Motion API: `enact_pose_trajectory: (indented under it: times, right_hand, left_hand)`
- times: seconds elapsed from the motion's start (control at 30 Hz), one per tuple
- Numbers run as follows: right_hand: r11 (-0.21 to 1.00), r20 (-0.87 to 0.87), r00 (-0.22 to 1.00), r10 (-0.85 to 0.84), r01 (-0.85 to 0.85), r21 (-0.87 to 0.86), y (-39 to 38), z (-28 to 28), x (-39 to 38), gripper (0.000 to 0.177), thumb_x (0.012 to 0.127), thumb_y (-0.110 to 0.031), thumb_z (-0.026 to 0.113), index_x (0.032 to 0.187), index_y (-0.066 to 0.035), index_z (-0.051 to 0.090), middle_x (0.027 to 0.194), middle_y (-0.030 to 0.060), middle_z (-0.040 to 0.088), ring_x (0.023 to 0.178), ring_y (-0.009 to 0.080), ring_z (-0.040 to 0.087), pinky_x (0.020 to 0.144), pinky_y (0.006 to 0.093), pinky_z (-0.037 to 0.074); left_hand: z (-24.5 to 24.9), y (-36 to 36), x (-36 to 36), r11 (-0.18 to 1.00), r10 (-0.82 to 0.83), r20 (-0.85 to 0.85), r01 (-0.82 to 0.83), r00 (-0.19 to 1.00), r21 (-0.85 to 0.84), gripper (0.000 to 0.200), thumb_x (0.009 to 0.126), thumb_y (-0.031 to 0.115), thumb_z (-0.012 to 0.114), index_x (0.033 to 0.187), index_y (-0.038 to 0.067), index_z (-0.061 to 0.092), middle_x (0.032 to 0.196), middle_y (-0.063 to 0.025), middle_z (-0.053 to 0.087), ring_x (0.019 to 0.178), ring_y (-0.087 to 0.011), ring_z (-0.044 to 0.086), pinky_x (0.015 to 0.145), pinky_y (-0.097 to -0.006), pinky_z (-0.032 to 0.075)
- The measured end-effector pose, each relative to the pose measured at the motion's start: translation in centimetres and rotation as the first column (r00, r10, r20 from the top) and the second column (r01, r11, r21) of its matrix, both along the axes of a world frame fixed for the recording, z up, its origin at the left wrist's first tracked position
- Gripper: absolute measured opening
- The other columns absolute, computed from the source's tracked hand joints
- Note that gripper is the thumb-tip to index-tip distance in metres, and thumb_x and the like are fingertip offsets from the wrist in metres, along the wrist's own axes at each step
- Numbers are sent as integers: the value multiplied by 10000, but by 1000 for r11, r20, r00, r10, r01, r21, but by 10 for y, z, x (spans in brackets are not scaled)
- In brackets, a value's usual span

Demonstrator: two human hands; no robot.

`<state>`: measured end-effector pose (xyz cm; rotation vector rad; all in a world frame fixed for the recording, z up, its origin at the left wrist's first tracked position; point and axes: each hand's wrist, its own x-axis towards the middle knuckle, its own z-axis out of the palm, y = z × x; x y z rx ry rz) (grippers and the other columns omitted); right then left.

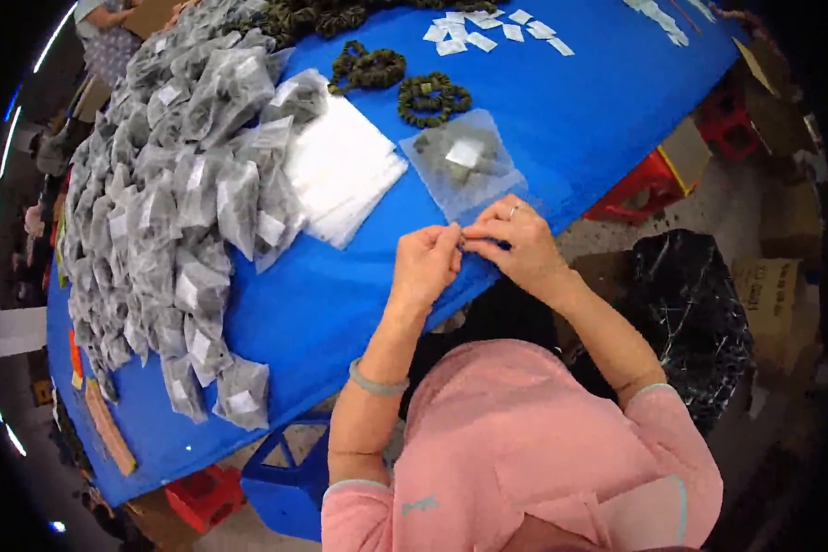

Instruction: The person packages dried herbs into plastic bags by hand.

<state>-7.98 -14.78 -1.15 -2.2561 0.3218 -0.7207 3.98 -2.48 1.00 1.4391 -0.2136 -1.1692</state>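
Observation:
My left hand [427, 265] and my right hand [523, 247] meet at the table's near edge, thumbs and fingers pinched together tip to tip. Whatever sits between the fingertips is too small to make out. Just beyond them lies a translucent plastic bag [435, 177] with a dark green scrunchie inside and a white label [465, 152] showing on it. The knuckles of my right hand overlap the bag's near edge in this view. Past the bag, a green scrunchie [434, 99] rests flat on the blue table cover, with further scrunchies [366, 68] beside it.
A large heap of filled, labelled bags [170, 198] covers the table's left side. Flat white bags [339, 166] are stacked between it and me. Loose white labels [481, 41] lie at the far side. Below the edge stand a blue stool [290, 483] and a black plastic sack [685, 317].

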Motion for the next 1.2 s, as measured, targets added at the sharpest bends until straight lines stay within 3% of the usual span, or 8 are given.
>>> enact_pose_trajectory:
  times: [0.23,0.43,0.53,0.63,0.8,0.9,1.1,1.2]
  right_hand:
    - [994,37,996,85,-87,64,-3,6,-5,84,789,9,695,802,-46,634,863,28,606,786,166,526,714,266,425]
    - [655,229,881,-414,113,747,-101,51,-185,56,945,-71,598,973,-75,550,882,14,537,756,84,488,722,202,414]
    - [623,-258,640,-724,767,154,-117,53,-312,191,894,-60,640,1081,-59,599,1037,67,601,901,181,567,806,268,461]
    - [259,-331,49,-942,732,-630,-137,53,-364,346,843,-49,681,1188,-44,648,1193,120,666,1045,278,646,890,335,508]
    - [688,45,978,-203,175,-704,-87,40,-119,316,819,-46,668,1122,-132,686,1205,34,642,1057,227,621,882,342,501]
    - [604,-70,995,75,-101,-791,-72,8,-70,422,828,-124,695,1236,-207,624,1386,-14,545,1304,230,505,1040,365,436]
    - [854,41,970,239,-190,-484,-80,-4,-45,63,850,-98,708,901,-122,680,1093,-4,696,1076,198,645,892,304,452]
    - [963,108,994,21,-49,265,-64,-11,-49,9,877,-91,690,876,-92,681,938,12,706,876,142,646,774,255,466]
  left_hand:
    - [1,-4,-6,998,65,54,-66,996,23,278,959,195,576,793,-4,680,544,-12,522,434,-45,372,409,-169,291]
    - [-2,-2,-5,999,26,110,-28,994,18,279,955,198,589,807,-19,683,531,-7,514,432,-56,383,414,-178,308]
    - [11,2,2,988,-115,248,84,962,132,290,959,204,595,817,-30,690,497,5,493,425,-64,387,419,-187,328]
    - [-1,15,23,969,-215,519,114,827,221,213,924,174,622,1014,-5,693,708,-71,633,550,-127,522,496,-216,417]
    - [-14,0,39,951,-15,941,287,-338,118,590,791,62,684,1355,133,524,1372,-128,506,974,-259,597,848,-321,461]
    - [-9,-4,34,902,74,894,412,-442,129,422,803,47,686,1216,112,623,1223,-102,617,954,-263,609,878,-322,438]
    - [-24,-8,32,866,94,994,496,-54,-55,163,862,87,672,1024,95,688,989,-62,679,852,-219,582,827,-298,424]
    - [-21,-2,17,966,-14,814,219,580,-140,45,902,120,660,896,82,684,822,-28,654,756,-178,525,791,-286,403]
